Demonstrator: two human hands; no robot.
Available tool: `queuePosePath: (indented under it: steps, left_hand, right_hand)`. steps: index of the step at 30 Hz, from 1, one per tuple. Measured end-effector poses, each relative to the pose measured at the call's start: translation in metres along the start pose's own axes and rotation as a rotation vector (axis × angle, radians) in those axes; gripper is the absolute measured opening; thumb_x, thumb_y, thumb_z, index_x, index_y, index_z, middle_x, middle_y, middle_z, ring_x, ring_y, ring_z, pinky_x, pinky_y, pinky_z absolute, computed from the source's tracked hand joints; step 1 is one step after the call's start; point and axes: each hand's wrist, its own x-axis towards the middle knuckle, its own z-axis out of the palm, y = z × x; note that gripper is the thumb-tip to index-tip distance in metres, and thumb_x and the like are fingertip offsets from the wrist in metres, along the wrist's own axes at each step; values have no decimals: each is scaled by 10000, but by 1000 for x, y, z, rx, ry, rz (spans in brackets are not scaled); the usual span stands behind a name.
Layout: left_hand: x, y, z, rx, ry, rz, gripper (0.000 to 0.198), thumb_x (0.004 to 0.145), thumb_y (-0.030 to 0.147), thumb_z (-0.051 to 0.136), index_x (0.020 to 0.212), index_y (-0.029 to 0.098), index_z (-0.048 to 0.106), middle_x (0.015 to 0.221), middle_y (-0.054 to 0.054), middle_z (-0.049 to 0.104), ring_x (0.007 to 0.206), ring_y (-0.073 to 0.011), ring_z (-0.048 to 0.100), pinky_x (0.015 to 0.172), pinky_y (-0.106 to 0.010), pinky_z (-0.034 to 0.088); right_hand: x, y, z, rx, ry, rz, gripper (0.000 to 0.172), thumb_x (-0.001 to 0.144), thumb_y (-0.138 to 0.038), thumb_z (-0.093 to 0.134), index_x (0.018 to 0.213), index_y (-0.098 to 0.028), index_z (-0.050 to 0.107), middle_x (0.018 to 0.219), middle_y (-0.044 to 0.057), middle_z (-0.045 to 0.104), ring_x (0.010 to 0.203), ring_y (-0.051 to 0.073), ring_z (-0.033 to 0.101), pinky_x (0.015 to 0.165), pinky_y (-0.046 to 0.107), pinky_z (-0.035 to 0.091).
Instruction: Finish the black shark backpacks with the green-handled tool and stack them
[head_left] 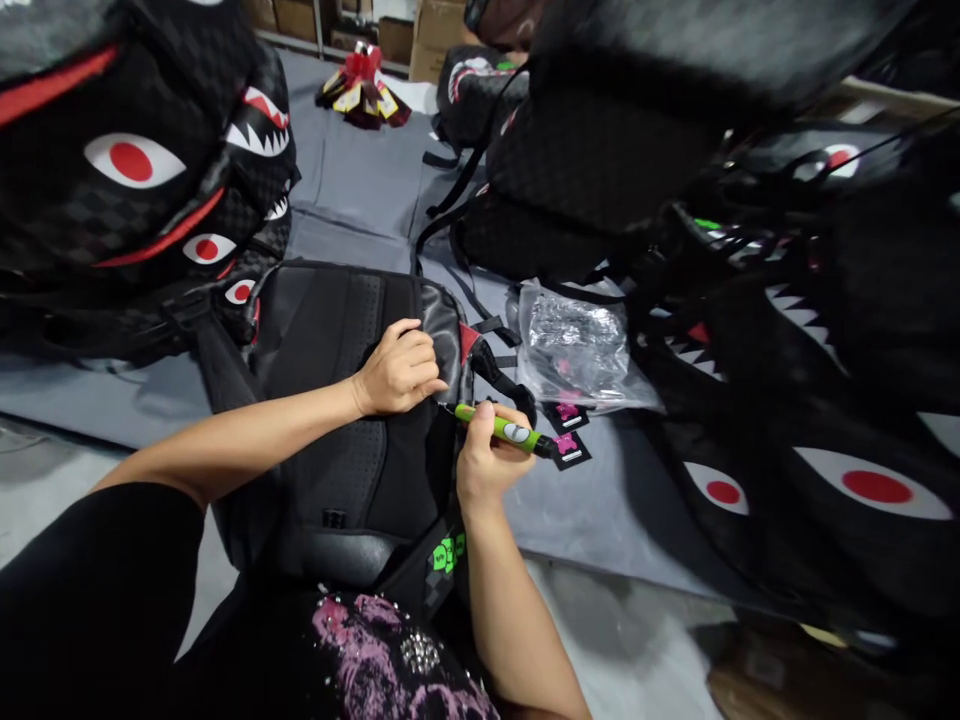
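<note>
A black backpack point(337, 340) lies on the table before me, its padded back panel facing up. My left hand point(401, 368) rests on it with the fingers curled, closed at the shiny side fabric; what lies under the fingertips is hidden. In my right hand point(487, 455) is a green pen-shaped tool point(499, 428) with a cartoon eye print, a black end and a thin tip. That tip points at the bag's side, close to my left thumb. A red tab point(469, 341) and a black strap point(501, 372) show at the bag's right edge.
Black bags with red eyes and teeth prints point(135, 160) pile up at left; more bags point(825, 480) crowd the right. Beside my right hand lie a clear plastic bag point(577, 340) and small black cards with pink figures point(570, 450). Red-corded tags point(365, 90) sit farther back.
</note>
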Motion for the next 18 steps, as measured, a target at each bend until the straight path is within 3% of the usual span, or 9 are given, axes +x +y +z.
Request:
queuePosePath:
  steps: [4, 18]
  left_hand:
    - [-1, 0, 0, -22, 36, -1, 420, 1012, 405, 423, 680, 190, 567, 711, 2, 629, 851, -164, 579, 1037, -411, 347]
    - [-7, -2, 7, -2, 41, -1, 431, 1018, 421, 396, 682, 202, 553, 704, 10, 627, 852, -167, 580, 1022, -422, 328]
  right_hand:
    - [2, 1, 1, -51, -88, -76, 193, 887, -326, 655, 764, -187, 603, 657, 6, 680, 578, 156, 673, 578, 277, 535]
    - [14, -1, -2, -172, -193, -68, 236, 914, -371, 625, 756, -198, 590, 634, -5, 657, 549, 145, 622, 556, 278, 493]
